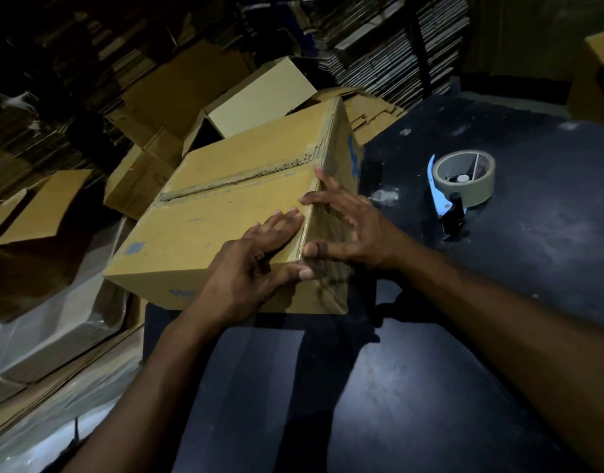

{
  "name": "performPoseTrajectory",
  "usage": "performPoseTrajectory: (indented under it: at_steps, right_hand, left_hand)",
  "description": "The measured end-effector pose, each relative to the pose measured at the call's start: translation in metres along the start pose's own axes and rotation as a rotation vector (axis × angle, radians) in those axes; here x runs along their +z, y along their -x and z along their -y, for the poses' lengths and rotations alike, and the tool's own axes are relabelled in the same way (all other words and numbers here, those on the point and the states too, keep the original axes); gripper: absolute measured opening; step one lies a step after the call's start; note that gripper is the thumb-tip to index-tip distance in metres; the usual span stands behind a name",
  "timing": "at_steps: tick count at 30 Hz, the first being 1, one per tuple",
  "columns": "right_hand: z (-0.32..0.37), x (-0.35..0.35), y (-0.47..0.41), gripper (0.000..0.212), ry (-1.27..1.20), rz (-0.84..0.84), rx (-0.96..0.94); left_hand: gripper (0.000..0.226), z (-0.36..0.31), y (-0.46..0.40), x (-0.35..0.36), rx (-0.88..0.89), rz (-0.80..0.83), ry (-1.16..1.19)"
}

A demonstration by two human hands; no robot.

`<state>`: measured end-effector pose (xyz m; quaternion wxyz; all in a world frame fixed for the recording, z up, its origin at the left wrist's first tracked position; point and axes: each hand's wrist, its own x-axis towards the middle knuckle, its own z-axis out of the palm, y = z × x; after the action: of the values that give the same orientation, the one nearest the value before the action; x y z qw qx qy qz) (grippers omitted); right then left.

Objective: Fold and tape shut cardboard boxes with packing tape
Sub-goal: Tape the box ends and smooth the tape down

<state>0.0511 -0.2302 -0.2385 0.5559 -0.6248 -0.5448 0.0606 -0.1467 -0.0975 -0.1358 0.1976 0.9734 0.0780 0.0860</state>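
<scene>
nearest the camera, on the black table point(430, 387), the left hand point(256, 264) lies flat on the cardboard box point(205, 233) top, thumb hooked over its edge. the right hand point(348, 230) spreads straight fingers against the side, likely smoothing tape; neither grips anything. further right, the tape dispenser point(462, 184) sits parked within reach. behind, loose boxes point(177, 107) pile up.
</scene>
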Motion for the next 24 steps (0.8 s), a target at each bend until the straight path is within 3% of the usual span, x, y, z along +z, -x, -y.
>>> performPoseTrajectory:
  at_steps: [6, 11, 15, 20, 24]
  right_hand:
    - [-0.007, -0.005, -0.002, 0.067, 0.034, 0.014, -0.031]
    - [-0.005, -0.009, 0.001, 0.082, 0.056, 0.063, -0.023]
    - [-0.006, -0.001, 0.0, 0.075, 0.022, -0.06, -0.066]
    - [-0.013, 0.007, 0.004, 0.073, 0.014, -0.078, -0.065]
    - [-0.01, 0.01, 0.004, 0.07, 0.037, -0.024, -0.022]
  left_hand:
    - [0.087, -0.002, -0.003, -0.009, -0.044, 0.105, 0.045]
    - [0.085, 0.003, -0.004, -0.01, -0.044, 0.098, 0.077]
    - [0.075, 0.002, 0.0, 0.013, -0.036, -0.105, 0.07]
    - [0.045, -0.004, -0.004, 0.055, 0.039, -0.492, -0.091]
    - [0.051, -0.006, 0.003, 0.077, -0.026, -0.62, -0.312]
